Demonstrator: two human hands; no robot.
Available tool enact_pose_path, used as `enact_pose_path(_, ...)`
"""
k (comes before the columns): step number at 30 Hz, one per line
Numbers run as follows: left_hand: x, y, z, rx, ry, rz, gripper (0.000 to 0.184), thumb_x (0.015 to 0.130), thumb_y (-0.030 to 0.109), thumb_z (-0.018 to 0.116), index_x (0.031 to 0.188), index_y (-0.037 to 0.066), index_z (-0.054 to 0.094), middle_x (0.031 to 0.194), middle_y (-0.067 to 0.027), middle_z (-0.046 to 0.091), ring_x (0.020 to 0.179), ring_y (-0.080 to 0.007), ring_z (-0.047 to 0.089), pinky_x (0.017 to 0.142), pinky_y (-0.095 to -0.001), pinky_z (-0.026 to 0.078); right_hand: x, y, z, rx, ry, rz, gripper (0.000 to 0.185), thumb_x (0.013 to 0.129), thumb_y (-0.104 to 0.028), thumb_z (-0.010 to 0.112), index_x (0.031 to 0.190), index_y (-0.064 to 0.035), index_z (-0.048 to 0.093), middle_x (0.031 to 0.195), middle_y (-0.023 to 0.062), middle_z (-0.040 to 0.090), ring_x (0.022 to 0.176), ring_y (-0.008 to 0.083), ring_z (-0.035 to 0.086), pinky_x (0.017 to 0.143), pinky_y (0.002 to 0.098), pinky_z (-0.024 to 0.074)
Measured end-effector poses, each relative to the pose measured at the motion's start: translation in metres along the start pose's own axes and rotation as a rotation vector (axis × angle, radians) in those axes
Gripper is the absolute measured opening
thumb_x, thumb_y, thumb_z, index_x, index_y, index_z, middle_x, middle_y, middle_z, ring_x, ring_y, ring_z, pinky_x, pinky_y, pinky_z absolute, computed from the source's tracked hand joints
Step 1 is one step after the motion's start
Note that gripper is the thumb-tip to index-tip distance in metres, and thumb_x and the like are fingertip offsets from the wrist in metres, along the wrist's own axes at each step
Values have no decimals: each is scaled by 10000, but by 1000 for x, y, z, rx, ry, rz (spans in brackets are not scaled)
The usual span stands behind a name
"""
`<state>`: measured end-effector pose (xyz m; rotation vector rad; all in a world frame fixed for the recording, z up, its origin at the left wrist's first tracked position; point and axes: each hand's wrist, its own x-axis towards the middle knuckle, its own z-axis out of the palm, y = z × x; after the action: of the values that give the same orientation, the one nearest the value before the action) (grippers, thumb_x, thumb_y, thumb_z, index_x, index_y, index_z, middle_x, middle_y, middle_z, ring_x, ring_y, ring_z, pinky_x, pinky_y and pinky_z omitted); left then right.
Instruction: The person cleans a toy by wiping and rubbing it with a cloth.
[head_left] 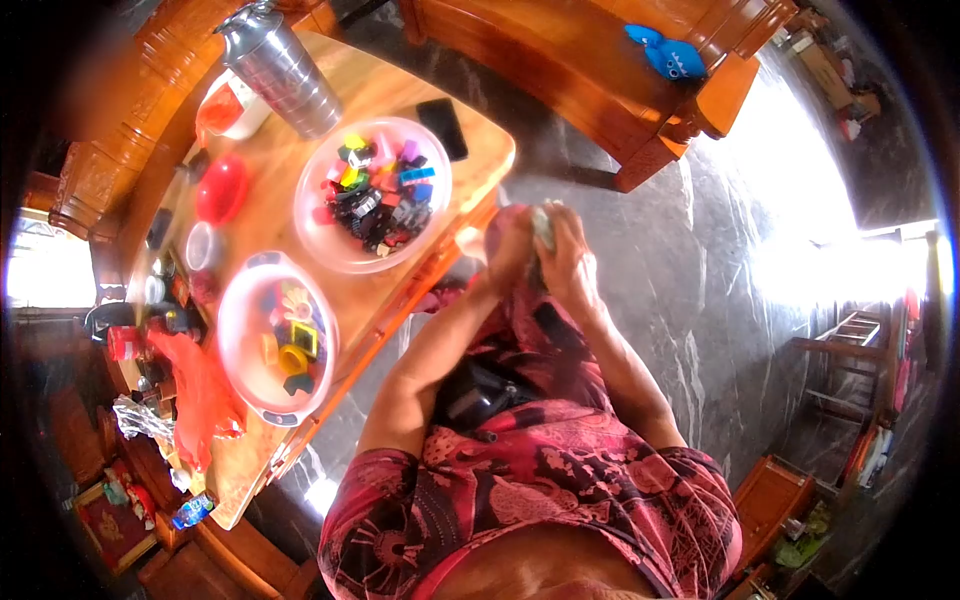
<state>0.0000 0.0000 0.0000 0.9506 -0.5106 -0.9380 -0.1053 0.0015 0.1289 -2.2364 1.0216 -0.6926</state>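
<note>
In the head view, the small pale green-grey item (543,228) near the upper centre of the frame is blurred and mostly hidden by fingers, so its full shape is hard to make out. The right grip (569,250) is curled around it; the left grip (511,248) is bent close against its left side, but whether those fingers clamp it cannot be told. The item lies between both grips, right of the round whitish plastic basin (322,240) on the orange-brown wooden worktop (488,150).
</note>
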Motion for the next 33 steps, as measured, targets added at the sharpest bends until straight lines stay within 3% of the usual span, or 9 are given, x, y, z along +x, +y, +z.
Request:
enact_pose_path(3,-3,4,-5,-130,78,-132,162,881,162,507,813,45,597,719,-17,578,661,-107,534,585,-246,453,-3,0,10,-5,54,-48,436,837,-175,554,1229,-22,436,1227,208,424,1094,382,477,892,390,423)
enact_pose_path(12,4,6,-5,85,76,-2,249,891,183,498,734,19,598,653,-20,559,620,-100,499,555,-251,415,20,17,13,130,110,-88,379,768,-132,583,1129,-37,520,1108,179,523,1022,355,521,848,372,431)
enact_pose_path(14,6,-1,-11,170,56,-100,181,884,150,481,834,20,596,779,-74,590,730,-134,537,642,-283,434,24,25,17,125,101,-109,367,767,-179,588,1093,-22,528,1054,194,528,973,386,524,821,403,432)
enact_pose_path(16,21,-47,-35,325,-56,-6,147,857,117,481,914,17,571,864,-99,577,812,-175,534,708,-314,426,27,23,13,124,88,-83,340,760,-174,592,1056,-14,539,1022,195,536,951,388,527,802,405,434)
enact_pose_path(21,20,-58,-42,460,-204,160,334,767,70,489,1094,4,473,1031,-151,507,984,-304,478,858,-399,372,35,33,14,94,103,-54,296,758,-174,599,986,7,549,955,207,551,900,395,534,763,406,437)
enact_pose_path(24,23,-47,-38,734,-331,101,351,737,91,497,1079,17,482,1034,-142,497,1005,-304,464,869,-420,357,40,40,14,75,101,-21,304,752,-195,613,984,-11,543,958,200,547,905,390,531,744,391,442)
enact_pose_path(27,21,-45,-34,849,-241,219,288,793,140,497,1063,40,492,919,-109,540,883,-252,540,761,-390,425,47,51,17,9,59,9,325,789,-231,589,1001,12,547,962,228,563,899,416,537,762,426,437)
enact_pose_path(30,19,-35,-19,130,-71,-235,218,855,202,485,1024,65,501,724,-50,532,623,-183,564,502,-318,454,53,56,18,-12,50,34,345,795,-275,580,996,3,547,987,232,566,913,419,537,767,445,436)
enact_pose_path(33,13,-25,-8,-58,-31,-299,223,884,271,478,983,73,506,577,-11,468,425,-143,485,304,-255,347,58,45,12,-71,-25,128,354,790,-301,580,983,-6,545,1005,235,566,917,422,540,774,460,436)
